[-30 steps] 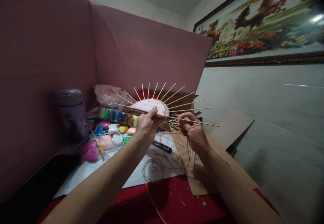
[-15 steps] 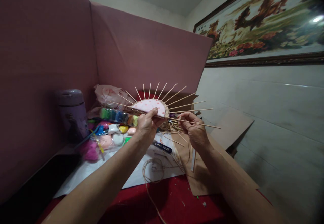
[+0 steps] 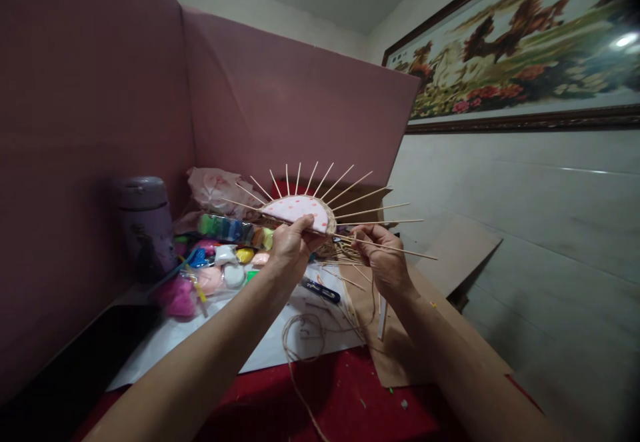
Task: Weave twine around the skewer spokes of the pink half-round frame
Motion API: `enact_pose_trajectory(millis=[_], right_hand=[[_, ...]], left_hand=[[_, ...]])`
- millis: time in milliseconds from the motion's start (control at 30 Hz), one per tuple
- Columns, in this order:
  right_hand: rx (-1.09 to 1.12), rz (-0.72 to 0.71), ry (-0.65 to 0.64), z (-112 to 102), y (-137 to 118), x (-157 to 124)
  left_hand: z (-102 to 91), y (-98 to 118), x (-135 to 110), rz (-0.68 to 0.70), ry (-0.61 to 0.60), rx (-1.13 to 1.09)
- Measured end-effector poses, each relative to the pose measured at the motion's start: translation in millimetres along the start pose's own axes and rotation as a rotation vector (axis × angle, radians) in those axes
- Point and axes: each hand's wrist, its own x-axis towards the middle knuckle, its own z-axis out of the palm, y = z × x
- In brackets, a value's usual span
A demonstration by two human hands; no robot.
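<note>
My left hand [image 3: 294,241] grips a half-round piece [image 3: 300,210] covered in white cloth with pink-red dots, thumb on its face. Thin wooden sticks [image 3: 345,184] fan out from its curved edge, which is wrapped in twine. My right hand [image 3: 383,252] is closed in a pinch on the twine [image 3: 373,289] near the lowest stick at the right end. That stick [image 3: 417,254] passes by the fingers and points right. The twine hangs below this hand and lies in loose loops on the white paper. What the left fingers do behind the piece is hidden.
A dark utility knife [image 3: 321,290] rests on white paper [image 3: 270,335]. Bags of coloured clay [image 3: 210,279] lie at left beside a purple flask [image 3: 145,229]. Brown cardboard [image 3: 400,355] lies at right on the red tabletop [image 3: 300,402]. Pink panels [image 3: 290,102] stand behind.
The half-round piece and its sticks have shifted very slightly right and tilted a little. Both hands keep their hold, with the right hand almost unmoved.
</note>
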Motion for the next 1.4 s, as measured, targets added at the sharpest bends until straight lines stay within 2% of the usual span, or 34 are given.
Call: enact_pose_trajectory(millis=[267, 600, 800, 1000, 1300, 1400], right_hand=[[0.031, 0.028, 0.011, 2.1, -0.4, -3.0], [0.055, 0.025, -0.143, -5.7, -1.4, -3.0], [-0.002, 0.009, -0.229, -12.7, -6.8, -4.0], [0.003, -0.005, -0.227, -18.7, -13.1, -3.6], [0.057, 0.028, -0.268, -27.2, -10.4, -4.7], [0.047, -0.008, -0.276, -29.1, -8.8, -4.2]], left_hand=[[-0.3, 0.4, -0.4, 0.003, 0.002, 0.004], [-1.2, 2.8, 2.0, -0.011, 0.007, 0.022], [-1.0, 8.2, 1.7, -0.082, -0.059, 0.061], [-0.1, 9.9, 1.0, -0.132, -0.096, 0.058], [-2.5, 9.2, 1.8, -0.117, -0.13, 0.092], [-2.5, 9.2, 1.6, -0.116, -0.127, 0.102]])
